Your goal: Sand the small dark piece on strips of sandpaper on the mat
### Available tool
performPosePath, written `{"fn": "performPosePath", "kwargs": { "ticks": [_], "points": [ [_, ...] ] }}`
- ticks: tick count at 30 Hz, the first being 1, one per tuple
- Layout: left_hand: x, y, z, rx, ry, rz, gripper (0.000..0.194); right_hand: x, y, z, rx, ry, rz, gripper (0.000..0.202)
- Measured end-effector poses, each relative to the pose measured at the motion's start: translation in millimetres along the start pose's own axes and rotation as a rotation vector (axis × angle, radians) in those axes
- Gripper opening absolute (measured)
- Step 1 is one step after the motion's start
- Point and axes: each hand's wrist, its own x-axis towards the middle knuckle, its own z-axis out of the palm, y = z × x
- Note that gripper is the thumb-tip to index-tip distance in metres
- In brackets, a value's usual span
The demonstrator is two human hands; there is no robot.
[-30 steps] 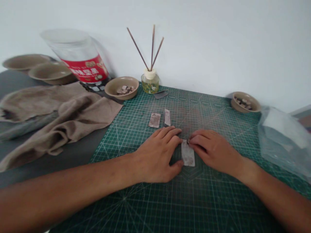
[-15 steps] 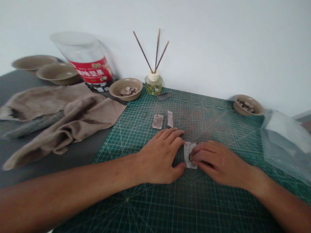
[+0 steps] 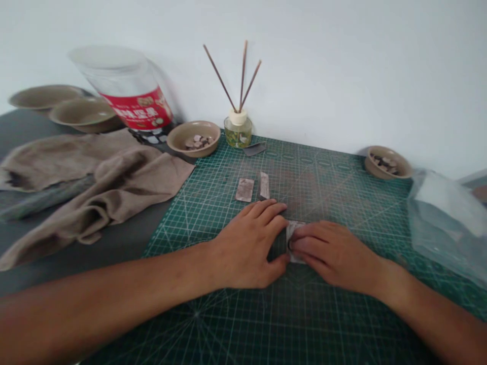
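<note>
A worn, whitish sandpaper-like strip [image 3: 290, 234] lies on the green cutting mat [image 3: 327, 324], with a dark grey part at its left. My left hand [image 3: 253, 243] rests beside it with fingers spread, its thumb and index finger pressing at the strip's left edge. Over the strip, my right hand [image 3: 335, 256] pinches a small dark-edged piece against the surface; the fingers hide most of it. Beyond my left fingers are a brownish rectangular strip [image 3: 244, 189] and a narrower pale strip [image 3: 265, 185].
A bowl of small pieces [image 3: 194, 149] stands at the mat's back left, another bowl [image 3: 388, 175] at the back right. Nearby are a reed diffuser [image 3: 238, 133], a dark grey sheet [image 3: 254, 149], a lidded plastic jar [image 3: 140, 109], a brown cloth [image 3: 152, 190] and a clear plastic bag [image 3: 441, 228].
My right hand has slid slightly left along the strip, covering more of it. My left hand stays in place on the mat. The whole view has shifted a little.
</note>
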Motion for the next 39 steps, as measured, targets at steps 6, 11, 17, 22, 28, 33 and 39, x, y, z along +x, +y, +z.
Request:
{"fn": "performPosePath", "kwargs": {
  "ticks": [6,11,17,22,28,33,39],
  "points": [
    [0.4,0.2,-0.6,0.007,-0.01,-0.005,0.052,-1.5,8.0,-3.1,0.049,-0.028,0.072,0.012],
    [0.8,-0.2,-1.2,0.01,-0.015,0.003,0.05,4.2,2.0,4.5,0.033,0.049,0.042,0.013],
    [0.7,-0.3,-0.8,0.014,-0.004,0.007,0.052,-0.6,5.1,-5.4,0.049,-0.047,0.117,0.012],
    [0.0,-0.4,-0.7,0.014,-0.004,0.016,0.051,-0.8,-2.7,-0.3,0.021,-0.017,0.052,0.014],
    [0.4,-1.0,0.1,0.009,-0.009,0.007,0.052,-5.1,0.8,-7.7,0.058,-0.056,0.122,0.013],
    [-0.2,-1.0,0.3,0.004,-0.001,0.016,0.052,-3.8,-3.8,-1.2,0.036,-0.005,0.061,0.015],
    [-0.5,-1.1,-0.9,-0.009,0.009,0.02,0.051,-6.9,3.1,-8.2,0.082,-0.053,0.095,0.014]
  ]
}}
